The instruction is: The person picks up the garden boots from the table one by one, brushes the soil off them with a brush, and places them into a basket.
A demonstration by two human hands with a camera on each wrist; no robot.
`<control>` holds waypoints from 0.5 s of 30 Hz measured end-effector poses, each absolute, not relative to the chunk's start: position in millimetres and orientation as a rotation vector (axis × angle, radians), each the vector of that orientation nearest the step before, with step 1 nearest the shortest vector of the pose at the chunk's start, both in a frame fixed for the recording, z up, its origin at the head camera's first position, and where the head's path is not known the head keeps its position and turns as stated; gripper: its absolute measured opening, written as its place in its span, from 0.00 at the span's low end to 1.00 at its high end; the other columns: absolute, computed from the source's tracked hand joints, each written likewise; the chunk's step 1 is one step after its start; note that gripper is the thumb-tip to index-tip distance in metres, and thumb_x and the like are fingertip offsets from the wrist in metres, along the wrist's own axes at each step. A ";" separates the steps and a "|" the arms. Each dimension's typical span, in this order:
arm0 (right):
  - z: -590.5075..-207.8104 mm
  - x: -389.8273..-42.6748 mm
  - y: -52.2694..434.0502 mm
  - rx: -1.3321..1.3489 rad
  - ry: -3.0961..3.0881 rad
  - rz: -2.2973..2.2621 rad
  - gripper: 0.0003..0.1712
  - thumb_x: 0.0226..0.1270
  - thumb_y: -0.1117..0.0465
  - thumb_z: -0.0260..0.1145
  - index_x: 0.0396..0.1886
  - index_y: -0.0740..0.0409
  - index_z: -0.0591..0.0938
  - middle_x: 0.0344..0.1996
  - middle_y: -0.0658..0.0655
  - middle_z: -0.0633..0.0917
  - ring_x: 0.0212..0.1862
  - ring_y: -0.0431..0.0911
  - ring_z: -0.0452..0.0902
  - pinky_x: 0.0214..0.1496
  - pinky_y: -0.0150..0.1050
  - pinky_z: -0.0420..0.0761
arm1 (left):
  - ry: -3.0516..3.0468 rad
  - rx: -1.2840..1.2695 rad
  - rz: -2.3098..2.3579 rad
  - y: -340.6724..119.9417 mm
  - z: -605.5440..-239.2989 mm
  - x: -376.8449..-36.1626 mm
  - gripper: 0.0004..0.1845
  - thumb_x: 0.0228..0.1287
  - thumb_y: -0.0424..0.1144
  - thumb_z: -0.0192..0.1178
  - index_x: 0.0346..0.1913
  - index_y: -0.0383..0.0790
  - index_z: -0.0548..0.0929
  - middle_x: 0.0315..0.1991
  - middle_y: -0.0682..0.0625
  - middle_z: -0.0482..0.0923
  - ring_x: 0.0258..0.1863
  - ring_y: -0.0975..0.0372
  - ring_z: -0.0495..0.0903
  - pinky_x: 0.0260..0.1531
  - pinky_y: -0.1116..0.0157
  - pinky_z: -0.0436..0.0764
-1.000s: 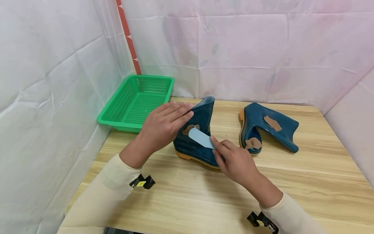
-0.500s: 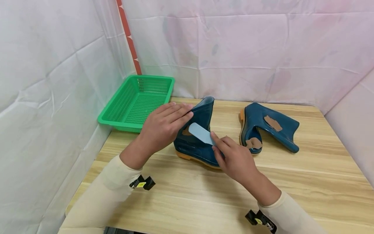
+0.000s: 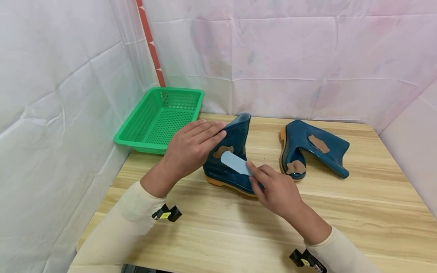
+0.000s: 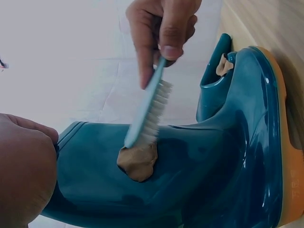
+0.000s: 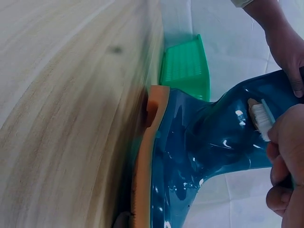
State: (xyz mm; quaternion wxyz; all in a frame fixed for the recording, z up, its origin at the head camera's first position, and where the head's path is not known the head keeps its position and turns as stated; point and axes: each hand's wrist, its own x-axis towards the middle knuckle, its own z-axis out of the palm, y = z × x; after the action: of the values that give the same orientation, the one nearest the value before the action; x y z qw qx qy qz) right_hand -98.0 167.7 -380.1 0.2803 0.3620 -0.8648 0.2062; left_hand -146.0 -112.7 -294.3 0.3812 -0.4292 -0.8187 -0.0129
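Observation:
A dark blue rain boot (image 3: 239,178) with an orange sole stands upright on the table. My left hand (image 3: 191,146) grips it at the top of the shaft. My right hand (image 3: 276,189) holds a light blue scrub brush (image 3: 236,163) by one end, index finger stretched along its back. In the left wrist view, the brush's white bristles (image 4: 156,114) face the boot, their tip overlapping a brown muddy-looking patch (image 4: 138,164) on the shaft. The right wrist view shows the bristles against that patch, partly covering it.
To the right, a second blue boot (image 3: 307,140) lies on its side, with brown patches on shaft and toe. A green plastic basket (image 3: 133,144) sits at the back left of the wooden table (image 3: 218,235). White sheeting (image 3: 280,53) closes off the back and sides.
The brush rose slightly up the shaft over the brown patch, then came back down, uncovering more of it in the head view. My left hand and both boots stay where they were.

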 end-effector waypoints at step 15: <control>-376.6 -101.2 160.1 0.924 -2.342 0.550 0.31 0.65 0.64 0.71 0.69 0.60 0.79 0.35 0.56 0.83 0.18 0.37 0.66 0.15 0.30 0.63 | -2.066 -1.097 -0.026 -112.1 -295.2 -145.2 0.21 0.68 0.26 0.64 0.62 0.39 0.85 0.63 0.47 0.80 0.63 0.56 0.79 0.70 0.58 0.69</control>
State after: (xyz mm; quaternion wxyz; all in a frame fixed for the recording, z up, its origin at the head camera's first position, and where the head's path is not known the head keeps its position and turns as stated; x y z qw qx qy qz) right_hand -101.2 160.1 -376.6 0.2785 0.3444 -0.8728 0.2050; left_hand -145.2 -112.1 -295.2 0.3905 -0.4318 -0.8130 -0.0103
